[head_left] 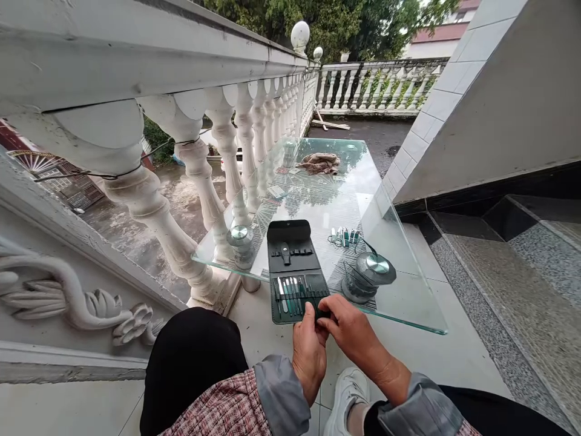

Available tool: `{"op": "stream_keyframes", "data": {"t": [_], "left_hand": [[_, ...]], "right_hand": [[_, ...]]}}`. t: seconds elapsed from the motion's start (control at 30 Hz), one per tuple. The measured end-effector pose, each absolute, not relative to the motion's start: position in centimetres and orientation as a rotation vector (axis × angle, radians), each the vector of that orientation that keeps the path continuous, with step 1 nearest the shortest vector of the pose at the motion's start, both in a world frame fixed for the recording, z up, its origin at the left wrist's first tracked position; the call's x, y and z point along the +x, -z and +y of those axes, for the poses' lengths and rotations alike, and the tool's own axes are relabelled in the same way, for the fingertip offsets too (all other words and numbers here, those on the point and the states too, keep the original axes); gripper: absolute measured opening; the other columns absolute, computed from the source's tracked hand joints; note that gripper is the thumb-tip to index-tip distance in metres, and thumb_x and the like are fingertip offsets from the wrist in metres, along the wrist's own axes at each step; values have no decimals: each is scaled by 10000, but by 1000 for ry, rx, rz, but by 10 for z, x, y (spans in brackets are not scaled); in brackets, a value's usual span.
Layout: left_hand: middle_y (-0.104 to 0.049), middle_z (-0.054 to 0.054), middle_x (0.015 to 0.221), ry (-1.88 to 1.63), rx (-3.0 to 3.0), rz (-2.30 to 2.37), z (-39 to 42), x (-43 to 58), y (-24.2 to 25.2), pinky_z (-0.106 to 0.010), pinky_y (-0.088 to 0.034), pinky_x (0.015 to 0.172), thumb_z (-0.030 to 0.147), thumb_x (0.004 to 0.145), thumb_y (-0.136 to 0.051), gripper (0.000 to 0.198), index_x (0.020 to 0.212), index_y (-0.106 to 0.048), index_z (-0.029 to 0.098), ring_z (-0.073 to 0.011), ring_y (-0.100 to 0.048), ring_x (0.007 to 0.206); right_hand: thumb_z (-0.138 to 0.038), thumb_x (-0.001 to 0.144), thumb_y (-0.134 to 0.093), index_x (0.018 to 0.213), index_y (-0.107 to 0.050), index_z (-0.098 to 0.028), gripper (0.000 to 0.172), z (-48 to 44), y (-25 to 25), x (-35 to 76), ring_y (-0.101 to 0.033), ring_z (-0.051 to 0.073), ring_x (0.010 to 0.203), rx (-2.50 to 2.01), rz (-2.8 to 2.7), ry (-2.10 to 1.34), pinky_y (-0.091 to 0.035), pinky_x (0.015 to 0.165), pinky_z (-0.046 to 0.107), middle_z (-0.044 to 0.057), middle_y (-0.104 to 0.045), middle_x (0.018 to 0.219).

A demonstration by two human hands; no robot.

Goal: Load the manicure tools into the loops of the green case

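Observation:
A black manicure case (295, 266) lies unfolded at the near edge of the glass table. Several slim metal tools with green handles (293, 297) stand in the loops of its lower panel, while its upper panel has small loops and a dark strap (285, 252). My left hand (308, 354) is closed at the case's lower right corner, thumb on top. Beside it my right hand (348, 327) has its fingers bent and pinched at the same corner; what lies between them is hidden. Several nail clippers and a small pair of scissors (336, 240) lie right of the case.
The glass table (408, 297) has round metal-capped supports (376, 264). A brown cloth (319, 162) and a small card (277, 192) lie farther back. A white balustrade (200, 169) runs along the left, stone steps (512, 272) along the right.

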State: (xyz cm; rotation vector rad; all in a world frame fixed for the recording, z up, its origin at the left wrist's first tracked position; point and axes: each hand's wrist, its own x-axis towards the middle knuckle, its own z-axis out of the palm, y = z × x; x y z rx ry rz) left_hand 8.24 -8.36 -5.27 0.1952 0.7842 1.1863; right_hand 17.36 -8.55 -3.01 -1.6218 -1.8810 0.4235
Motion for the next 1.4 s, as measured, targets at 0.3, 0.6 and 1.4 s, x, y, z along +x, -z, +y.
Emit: {"op": "stream_keyframes", "data": {"t": [0.3,0.6,1.4], "left_hand": [[-606,-54,655,-1203,136,764,-84,82,49,-250,-470,654,453,607,-779,411,628,-643,66,-133,-580,638],[-666,-105,754,-1180,179,754,-81,80,49,-298,-512,729,442,642,-761,404,720,-673,55,-196,-637,758],[-590,-18,616,-1192,155,796,-73,78,53,-221,-436,590,370,481,-843,381,624,-655,71,-110,-544,604]], "right_hand": [[-161,749,-466,686,-488,-207,81,-78,28,173,-490,135,658,-1615,-1786,-497,-395,614,258,0,-538,702],[-199,752,-484,691,-528,-202,74,-75,29,174,-516,147,682,-1646,-1669,-542,-407,643,271,12,-563,727],[-189,897,-395,842,-637,-199,249,-86,28,157,-460,174,771,-1744,-1961,-11,-367,695,279,56,-565,809]]}}
